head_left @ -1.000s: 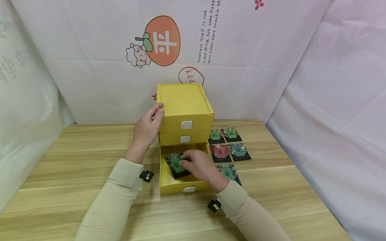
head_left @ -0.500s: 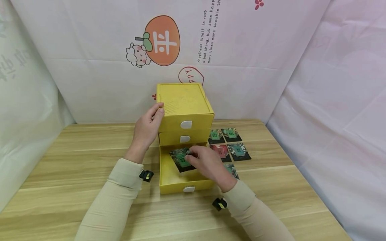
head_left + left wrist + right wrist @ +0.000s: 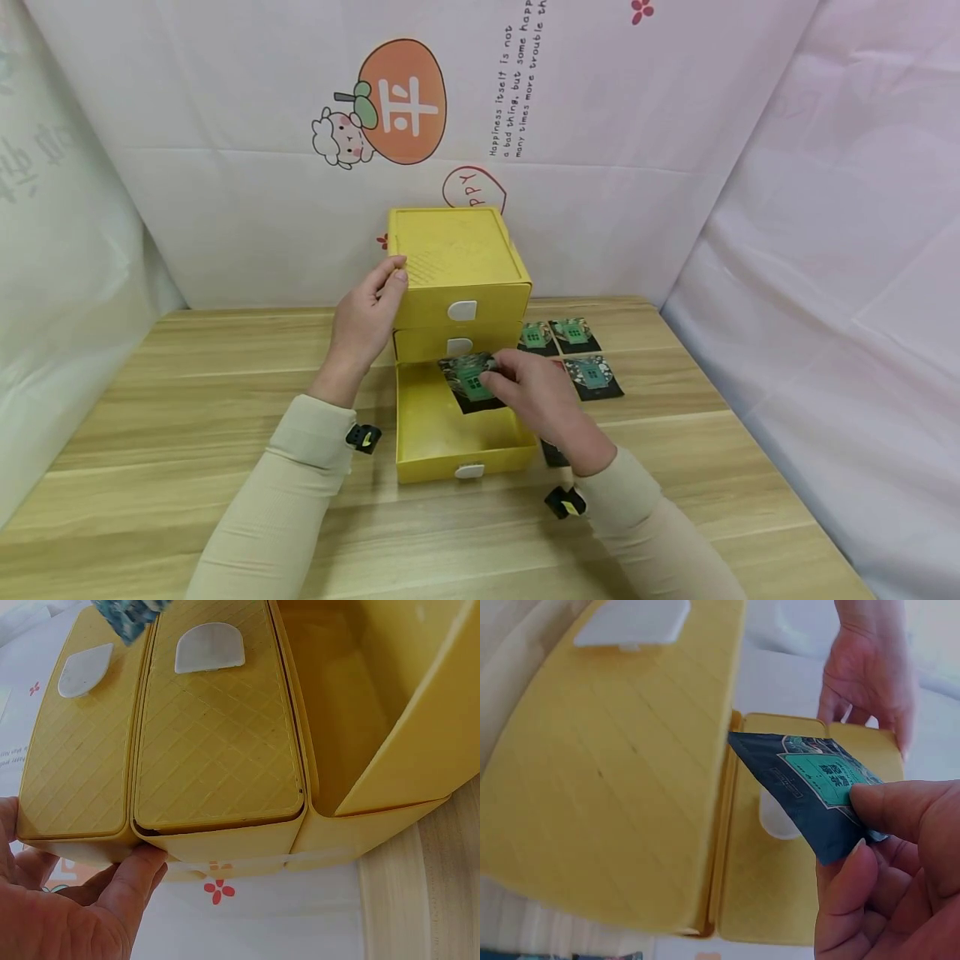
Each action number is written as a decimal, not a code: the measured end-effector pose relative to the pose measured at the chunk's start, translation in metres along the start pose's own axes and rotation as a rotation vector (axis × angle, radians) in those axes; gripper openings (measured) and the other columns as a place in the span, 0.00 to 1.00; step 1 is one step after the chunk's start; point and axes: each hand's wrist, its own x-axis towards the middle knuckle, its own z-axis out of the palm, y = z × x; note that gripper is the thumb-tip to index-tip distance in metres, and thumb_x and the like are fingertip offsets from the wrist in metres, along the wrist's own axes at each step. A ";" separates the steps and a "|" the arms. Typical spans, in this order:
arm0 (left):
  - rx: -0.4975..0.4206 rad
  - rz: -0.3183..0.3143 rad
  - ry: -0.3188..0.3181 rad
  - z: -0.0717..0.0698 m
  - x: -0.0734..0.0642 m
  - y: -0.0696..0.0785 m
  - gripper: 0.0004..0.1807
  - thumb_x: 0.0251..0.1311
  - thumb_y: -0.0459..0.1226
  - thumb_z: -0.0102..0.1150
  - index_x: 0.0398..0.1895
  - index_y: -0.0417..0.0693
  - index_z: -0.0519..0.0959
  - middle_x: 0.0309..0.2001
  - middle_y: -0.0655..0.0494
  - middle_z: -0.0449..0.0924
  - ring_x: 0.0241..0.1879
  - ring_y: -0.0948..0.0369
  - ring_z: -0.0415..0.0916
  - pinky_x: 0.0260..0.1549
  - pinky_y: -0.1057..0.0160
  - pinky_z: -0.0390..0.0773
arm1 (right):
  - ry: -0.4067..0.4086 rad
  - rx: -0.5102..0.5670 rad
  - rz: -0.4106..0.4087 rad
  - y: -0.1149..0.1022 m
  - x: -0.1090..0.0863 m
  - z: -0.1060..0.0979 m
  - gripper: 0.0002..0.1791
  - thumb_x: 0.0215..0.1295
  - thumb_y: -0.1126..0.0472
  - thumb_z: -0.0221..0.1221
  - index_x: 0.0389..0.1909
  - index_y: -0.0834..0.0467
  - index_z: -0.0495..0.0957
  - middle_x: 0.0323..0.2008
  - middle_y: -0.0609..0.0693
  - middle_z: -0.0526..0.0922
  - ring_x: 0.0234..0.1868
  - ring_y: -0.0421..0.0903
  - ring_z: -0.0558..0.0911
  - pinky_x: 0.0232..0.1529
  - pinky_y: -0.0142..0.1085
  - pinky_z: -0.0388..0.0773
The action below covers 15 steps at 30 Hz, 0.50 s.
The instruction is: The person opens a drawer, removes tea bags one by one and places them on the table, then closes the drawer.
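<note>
A yellow drawer cabinet (image 3: 461, 246) with white tabs stands on the table, its two upper drawers closed and its bottom drawer (image 3: 431, 433) pulled out. My left hand (image 3: 365, 312) grips the top left corner of the cabinet; in the left wrist view its fingers (image 3: 135, 881) lie against the side. Thumb and fingers of my right hand (image 3: 536, 396) pinch one edge of a dark, flat sachet (image 3: 468, 383) with a green label, held tilted above the bottom drawer. The right wrist view shows printed characters on the sachet (image 3: 817, 780).
More sachets lie in rows right of the cabinet: two green-labelled ones at the back, a teal-labelled sachet (image 3: 592, 377) nearer, others partly hidden by my right hand. A printed white cloth (image 3: 600, 225) hangs behind the wooden table (image 3: 225, 400).
My right hand has moved right and slightly away from me, lifting the sachet from low in the bottom drawer to above it. The left hand has stayed on the cabinet.
</note>
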 end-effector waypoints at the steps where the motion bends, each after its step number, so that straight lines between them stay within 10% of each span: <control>1: -0.001 -0.001 0.000 0.000 0.000 0.000 0.30 0.79 0.61 0.40 0.76 0.66 0.71 0.71 0.55 0.76 0.67 0.50 0.76 0.62 0.42 0.75 | 0.005 -0.001 0.000 0.001 0.000 -0.002 0.19 0.76 0.51 0.61 0.25 0.51 0.70 0.20 0.45 0.65 0.20 0.44 0.67 0.25 0.35 0.61; 15: 0.007 0.004 0.006 0.000 0.000 0.000 0.30 0.79 0.61 0.40 0.76 0.65 0.71 0.71 0.54 0.76 0.68 0.50 0.75 0.61 0.42 0.75 | 0.070 0.017 0.016 0.016 -0.010 -0.035 0.18 0.78 0.52 0.59 0.27 0.52 0.69 0.20 0.47 0.64 0.19 0.46 0.66 0.25 0.37 0.62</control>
